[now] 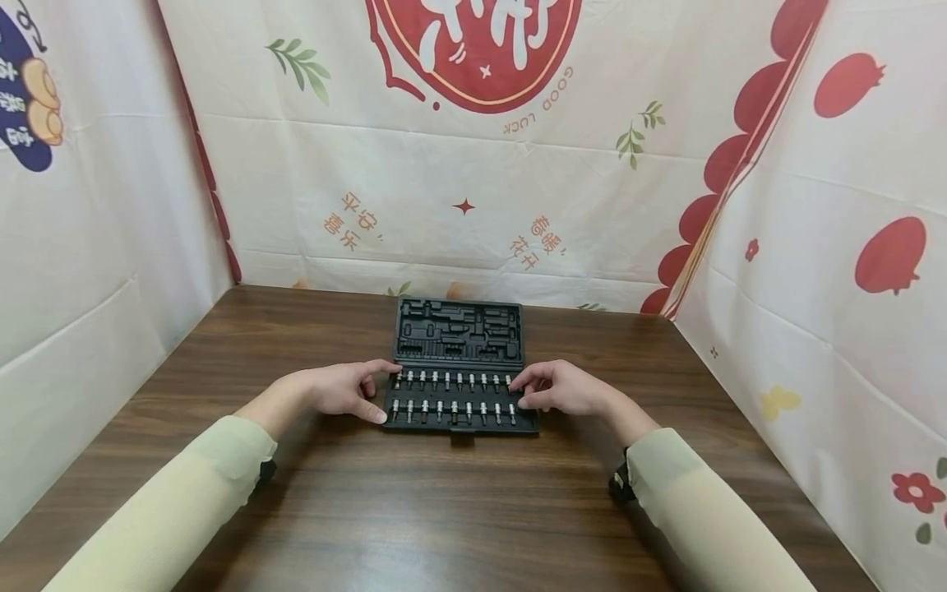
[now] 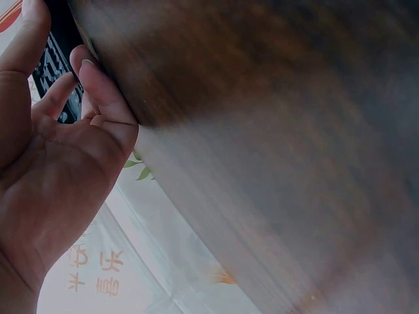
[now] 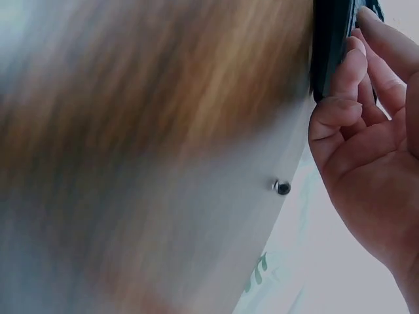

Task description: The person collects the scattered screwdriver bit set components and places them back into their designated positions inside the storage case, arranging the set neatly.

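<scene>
A black plastic socket case (image 1: 462, 395) lies unfolded on the table, its moulded lid (image 1: 459, 331) tipped back behind the tray. Silver bit sockets (image 1: 455, 409) fill the tray in two rows. My left hand (image 1: 340, 388) holds the tray's left end, thumb at the front corner and index finger near the hinge. At the right end my right hand (image 1: 564, 388) holds the case. Its index finger and thumb reach over the rim beside the end sockets, and its other fingers curl against the side in the right wrist view. Whether those fingertips touch a socket is hidden.
A small round metal piece (image 3: 282, 188) lies on the tabletop beyond the right hand in the right wrist view. The brown wooden table (image 1: 355, 510) is bounded by printed cloth walls (image 1: 436, 164) at the back and both sides.
</scene>
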`<state>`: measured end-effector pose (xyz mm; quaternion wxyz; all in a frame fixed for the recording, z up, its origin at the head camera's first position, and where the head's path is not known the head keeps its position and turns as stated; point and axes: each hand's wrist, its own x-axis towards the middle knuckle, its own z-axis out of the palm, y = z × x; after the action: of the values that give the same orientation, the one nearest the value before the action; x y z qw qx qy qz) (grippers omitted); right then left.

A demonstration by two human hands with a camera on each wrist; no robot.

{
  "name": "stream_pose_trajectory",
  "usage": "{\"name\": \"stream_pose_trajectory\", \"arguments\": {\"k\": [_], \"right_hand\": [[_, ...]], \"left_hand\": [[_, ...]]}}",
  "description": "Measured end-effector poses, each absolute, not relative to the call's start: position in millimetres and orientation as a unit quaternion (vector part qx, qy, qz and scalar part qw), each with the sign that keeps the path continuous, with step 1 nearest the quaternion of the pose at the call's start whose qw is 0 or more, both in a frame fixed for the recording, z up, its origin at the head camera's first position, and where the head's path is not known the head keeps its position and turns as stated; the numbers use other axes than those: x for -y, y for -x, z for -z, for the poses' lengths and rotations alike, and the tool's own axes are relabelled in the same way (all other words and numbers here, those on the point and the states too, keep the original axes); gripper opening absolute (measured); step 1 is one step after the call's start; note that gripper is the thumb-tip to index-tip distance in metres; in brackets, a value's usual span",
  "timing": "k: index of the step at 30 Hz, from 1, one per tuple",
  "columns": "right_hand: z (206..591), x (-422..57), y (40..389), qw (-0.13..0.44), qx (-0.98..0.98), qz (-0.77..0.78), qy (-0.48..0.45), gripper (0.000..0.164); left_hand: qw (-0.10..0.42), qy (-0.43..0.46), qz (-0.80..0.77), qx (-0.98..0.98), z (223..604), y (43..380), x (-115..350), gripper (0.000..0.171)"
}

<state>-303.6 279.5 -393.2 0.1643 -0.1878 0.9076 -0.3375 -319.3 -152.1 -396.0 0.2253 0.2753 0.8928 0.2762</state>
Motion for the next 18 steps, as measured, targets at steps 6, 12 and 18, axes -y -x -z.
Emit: {"name": "stream_pose_trajectory", "arguments": {"k": [6, 12, 18], "right_hand": [[389, -297, 303, 0.138, -0.905, 0.362, 0.176, 0.027], [386, -321, 305, 0.111, -0.911, 0.364, 0.16, 0.029], [385, -342, 304, 0.097, -0.917, 0.367, 0.124, 0.033]], "left_hand": [[0.228, -0.27, -0.277, -0.893, 396, 320, 152, 0.094], [0.23, -0.268, -0.28, -0.893, 395, 320, 151, 0.094], [0.233, -0.265, -0.283, -0.892, 394, 319, 151, 0.094]]}}
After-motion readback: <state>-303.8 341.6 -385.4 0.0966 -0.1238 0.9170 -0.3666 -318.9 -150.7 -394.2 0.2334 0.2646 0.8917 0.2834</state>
